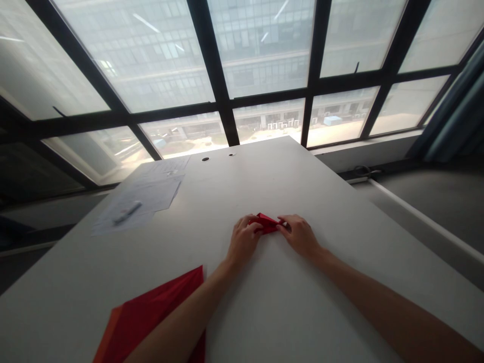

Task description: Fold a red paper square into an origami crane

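Note:
A small folded piece of red paper (266, 223) is held between my two hands, low over the middle of the white table. My left hand (245, 236) closes on its left side, fingers over the top and thumb at the near edge. On the other side my right hand (299, 233) pinches the narrow right tip between thumb and fingertips. Creased faces and a raised point show in the paper; my fingers cover both its ends. Beneath my left forearm lies a larger red sheet (151, 307) with an orange edge, partly hidden by the arm.
The white table (242, 181) reaches to the window wall. Printed sheets (162, 194) lie at the left, with a blurred pen-like object (127, 213) on them. Two round holes, including a dark one (205, 159), sit near the far edge. A blue-grey curtain (449, 106) hangs at the right.

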`<state>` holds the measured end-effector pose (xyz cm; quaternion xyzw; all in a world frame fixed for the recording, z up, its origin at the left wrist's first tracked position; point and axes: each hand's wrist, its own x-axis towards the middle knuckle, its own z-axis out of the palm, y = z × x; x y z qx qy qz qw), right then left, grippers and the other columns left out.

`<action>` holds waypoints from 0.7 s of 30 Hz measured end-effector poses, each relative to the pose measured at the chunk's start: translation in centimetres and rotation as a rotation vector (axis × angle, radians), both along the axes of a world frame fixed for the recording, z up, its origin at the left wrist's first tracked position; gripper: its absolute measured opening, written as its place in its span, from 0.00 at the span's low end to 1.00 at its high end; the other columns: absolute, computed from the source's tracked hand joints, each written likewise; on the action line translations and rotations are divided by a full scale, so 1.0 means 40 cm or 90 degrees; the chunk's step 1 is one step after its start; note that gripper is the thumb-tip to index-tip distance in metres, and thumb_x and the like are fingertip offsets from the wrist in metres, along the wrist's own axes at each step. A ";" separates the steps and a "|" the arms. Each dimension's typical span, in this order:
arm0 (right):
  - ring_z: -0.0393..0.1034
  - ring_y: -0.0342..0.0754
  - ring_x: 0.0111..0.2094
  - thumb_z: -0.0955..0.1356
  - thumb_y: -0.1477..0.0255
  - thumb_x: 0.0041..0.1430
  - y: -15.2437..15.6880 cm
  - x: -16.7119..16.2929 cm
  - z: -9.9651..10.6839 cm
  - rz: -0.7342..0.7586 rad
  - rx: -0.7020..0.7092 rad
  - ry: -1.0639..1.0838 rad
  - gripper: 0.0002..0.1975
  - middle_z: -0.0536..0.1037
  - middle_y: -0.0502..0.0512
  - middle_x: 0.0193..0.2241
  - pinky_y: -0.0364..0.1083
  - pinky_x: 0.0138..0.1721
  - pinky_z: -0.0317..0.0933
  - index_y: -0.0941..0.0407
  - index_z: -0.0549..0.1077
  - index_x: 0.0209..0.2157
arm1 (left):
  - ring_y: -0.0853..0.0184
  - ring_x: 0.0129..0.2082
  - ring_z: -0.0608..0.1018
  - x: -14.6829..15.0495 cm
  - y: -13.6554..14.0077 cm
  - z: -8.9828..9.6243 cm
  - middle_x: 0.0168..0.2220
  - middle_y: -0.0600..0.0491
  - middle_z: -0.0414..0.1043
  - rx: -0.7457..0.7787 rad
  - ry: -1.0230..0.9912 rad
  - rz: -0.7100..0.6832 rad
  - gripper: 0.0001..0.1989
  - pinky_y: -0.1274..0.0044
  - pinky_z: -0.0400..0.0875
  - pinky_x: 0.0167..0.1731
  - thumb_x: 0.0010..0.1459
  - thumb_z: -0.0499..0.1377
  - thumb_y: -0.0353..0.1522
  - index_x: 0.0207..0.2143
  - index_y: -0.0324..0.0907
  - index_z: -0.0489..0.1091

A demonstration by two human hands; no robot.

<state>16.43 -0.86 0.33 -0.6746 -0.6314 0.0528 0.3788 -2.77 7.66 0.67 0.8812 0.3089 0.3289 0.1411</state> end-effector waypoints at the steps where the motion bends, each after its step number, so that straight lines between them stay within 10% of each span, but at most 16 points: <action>1: 0.73 0.51 0.39 0.68 0.71 0.61 0.002 0.001 0.001 -0.010 -0.003 0.008 0.13 0.81 0.56 0.37 0.50 0.45 0.63 0.56 0.76 0.47 | 0.59 0.49 0.74 -0.001 -0.001 0.002 0.46 0.50 0.74 0.001 -0.014 -0.016 0.05 0.65 0.67 0.51 0.60 0.61 0.28 0.36 0.45 0.76; 21: 0.70 0.47 0.26 0.67 0.65 0.54 0.041 0.034 -0.005 -0.099 0.078 0.411 0.09 0.77 0.55 0.25 0.45 0.28 0.62 0.58 0.72 0.32 | 0.63 0.42 0.76 0.002 0.000 0.010 0.40 0.51 0.75 -0.012 -0.061 -0.064 0.05 0.70 0.70 0.44 0.58 0.64 0.29 0.29 0.44 0.74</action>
